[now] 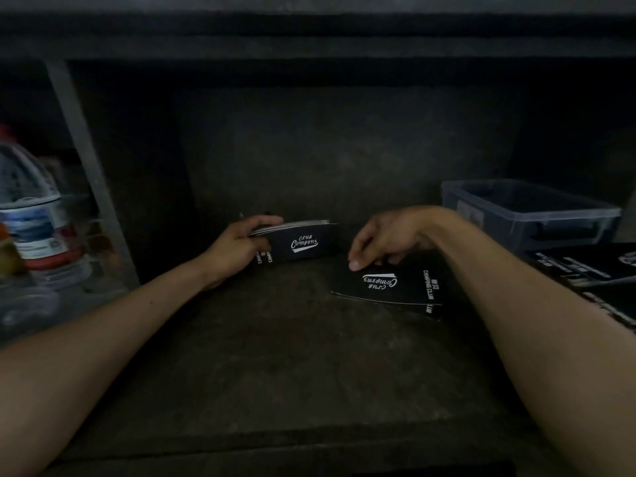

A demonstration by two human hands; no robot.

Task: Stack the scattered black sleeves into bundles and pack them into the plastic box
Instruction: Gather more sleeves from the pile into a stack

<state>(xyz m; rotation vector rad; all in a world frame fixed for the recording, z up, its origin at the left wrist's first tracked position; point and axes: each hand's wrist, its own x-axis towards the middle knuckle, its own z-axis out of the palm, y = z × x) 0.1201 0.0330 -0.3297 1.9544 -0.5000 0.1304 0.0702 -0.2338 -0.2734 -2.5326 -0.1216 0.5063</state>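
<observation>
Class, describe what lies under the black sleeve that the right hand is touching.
A second black sleeve lies under the top sleeve; only its near-right edge with white lettering shows. The rest, and anything below it, is covered.

Two hands [237, 249] [389, 237], one plastic box [564, 220], one sleeve bundle [303, 244], two overlapping loose sleeves [389, 287].

Dim, murky wide-angle view, sunk in shadow.
The back wall and upper corners fall to near black, and only the white print on the black card sleeves [385, 284] reads crisply. The clear plastic bottles [31, 218] at the left edge are blurred and stretched.
</observation>
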